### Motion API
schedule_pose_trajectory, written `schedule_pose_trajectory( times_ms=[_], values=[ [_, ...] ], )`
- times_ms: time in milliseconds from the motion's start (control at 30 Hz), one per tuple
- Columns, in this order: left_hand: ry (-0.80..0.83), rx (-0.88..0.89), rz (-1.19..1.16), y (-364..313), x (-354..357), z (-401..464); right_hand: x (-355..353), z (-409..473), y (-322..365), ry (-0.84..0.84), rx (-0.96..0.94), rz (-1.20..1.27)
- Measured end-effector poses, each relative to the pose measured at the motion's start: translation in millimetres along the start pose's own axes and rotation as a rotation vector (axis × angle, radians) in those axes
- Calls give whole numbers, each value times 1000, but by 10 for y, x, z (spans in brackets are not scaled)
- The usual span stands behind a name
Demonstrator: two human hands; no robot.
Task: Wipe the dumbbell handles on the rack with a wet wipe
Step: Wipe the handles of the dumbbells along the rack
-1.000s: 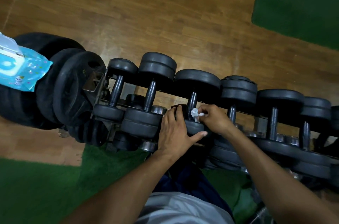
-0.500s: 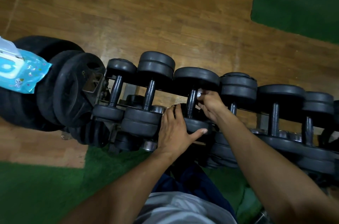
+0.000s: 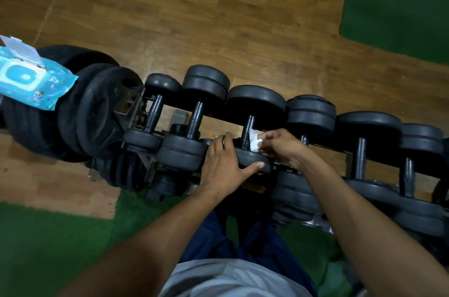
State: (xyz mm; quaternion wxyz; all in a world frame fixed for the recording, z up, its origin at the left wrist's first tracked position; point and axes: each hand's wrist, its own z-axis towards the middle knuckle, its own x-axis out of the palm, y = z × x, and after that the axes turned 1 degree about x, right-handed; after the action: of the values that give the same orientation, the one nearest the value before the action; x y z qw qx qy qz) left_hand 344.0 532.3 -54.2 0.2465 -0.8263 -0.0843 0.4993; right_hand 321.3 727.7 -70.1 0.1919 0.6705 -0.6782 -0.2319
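Note:
A row of black dumbbells lies across the top tier of the rack (image 3: pixel 218 120). On the third dumbbell from the left, my right hand (image 3: pixel 283 147) pinches a crumpled white wet wipe (image 3: pixel 254 141) against the near end of the dark handle (image 3: pixel 248 126). My left hand (image 3: pixel 224 165) lies over that dumbbell's near head (image 3: pixel 252 161), fingers fairly straight and thumb stretched along its front edge. More dumbbells sit on a lower tier, partly hidden by my arms.
A blue pack of wet wipes (image 3: pixel 29 78), lid flipped open, lies on a stack of black weight plates (image 3: pixel 92 112) at the rack's left end. Wooden floor runs beyond the rack, with green turf (image 3: pixel 398 2) at top right and under my legs.
My right hand has slid the wipe back down the handle from the far head toward the near head. My left hand has stayed on the near head.

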Motion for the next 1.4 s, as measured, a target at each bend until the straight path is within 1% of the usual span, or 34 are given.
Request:
schedule_pose_trajectory(
  times_ms=[67,100,200,267,367,433,467,500,533,600,667,733,800,867,967,1100,1167,1200,1233,1333,1400],
  values=[
    [-13,-15,29,-45,33,-47,-103,-55,-4,62,-48,114],
    [-30,-20,51,-75,57,-79,-156,-71,-13,62,-68,137],
    [-94,-1,135,-216,132,-209,-317,-97,-57,-1,-120,102],
    [-109,52,213,-366,196,-290,-437,-166,-91,-24,-159,92],
    [-77,157,299,-647,329,-402,-655,-276,-156,-44,-240,68],
    [-45,217,325,-830,455,-483,-832,-328,-202,-53,-294,-15],
    [-22,230,330,-887,517,-512,-909,-332,-227,-73,-326,-98],
    [-3,232,332,-892,558,-534,-931,-324,-237,-108,-359,-214],
    [15,228,329,-1040,668,-577,-1087,-363,-282,-144,-397,-359],
    [42,183,301,-1170,838,-646,-1221,-392,-328,-136,-480,-651],
    [47,89,228,-1243,974,-697,-1263,-396,-371,-40,-516,-939],
    [40,11,163,-1319,1091,-736,-1304,-410,-428,122,-480,-1167],
    [28,-30,147,-1360,1175,-764,-1328,-395,-492,244,-507,-1323],
    [9,-55,145,-1364,1254,-779,-1345,-383,-510,270,-564,-1378],
    [-21,-87,124,-1368,1332,-777,-1356,-344,-488,196,-636,-1377],
    [-43,-105,102,-1387,1362,-770,-1406,-265,-440,-89,-661,-1191],
    [-49,-110,89,-1395,1365,-769,-1438,-242,-425,-176,-669,-1142],
    [-51,-115,85,-1402,1362,-770,-1439,-234,-438,-168,-673,-1131],
    [-53,-120,82,-1407,1364,-768,-1423,-251,-451,-120,-674,-1136],
    [-58,-126,75,-1411,1387,-767,-1335,-295,-544,156,-716,-1271],
    [-62,-125,67,-1403,1411,-762,-1314,-267,-587,284,-767,-1374]
  ],
)
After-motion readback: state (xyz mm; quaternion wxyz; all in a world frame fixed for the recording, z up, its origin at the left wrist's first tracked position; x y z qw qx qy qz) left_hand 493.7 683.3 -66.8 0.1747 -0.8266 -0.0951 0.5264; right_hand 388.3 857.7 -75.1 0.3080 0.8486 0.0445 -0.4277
